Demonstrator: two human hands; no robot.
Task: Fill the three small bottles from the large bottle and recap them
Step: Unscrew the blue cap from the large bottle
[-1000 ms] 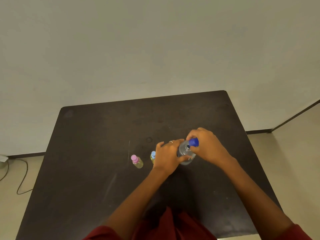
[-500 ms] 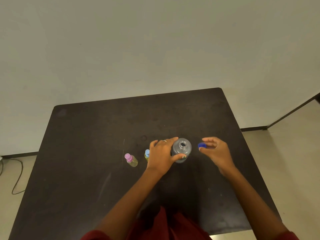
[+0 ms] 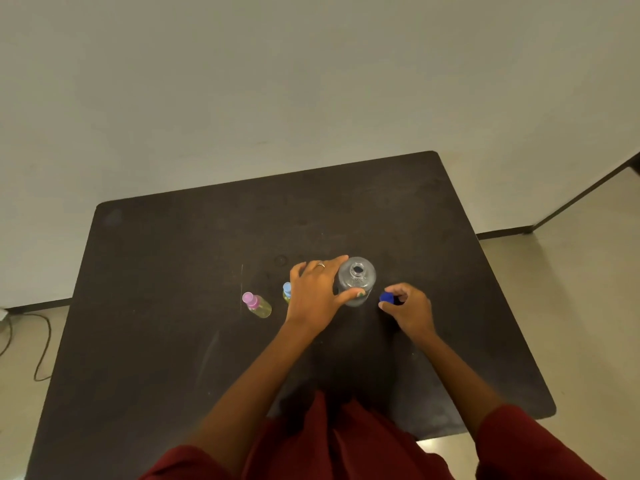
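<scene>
The large clear bottle [image 3: 357, 280] stands upright and uncapped in the middle of the dark table [image 3: 173, 341]. My left hand [image 3: 320, 294] wraps its left side. My right hand [image 3: 408, 308] pinches the large bottle's dark blue cap [image 3: 387, 298] low beside the bottle's right, near the tabletop. A small bottle with a pink cap [image 3: 256, 304] holds yellowish liquid at the left. A second small bottle with a light blue cap [image 3: 286, 292] peeks out behind my left hand. A third small bottle is hidden.
A pale wall runs behind the table. A black cable [image 3: 31, 341] lies on the floor at the left. My red clothing [image 3: 332, 441] fills the bottom of the view at the table's near edge.
My right hand twisted the blue cap off the large bottle, carried it right, and has now lowered it beside the bottle. My left hand kept its hold.
</scene>
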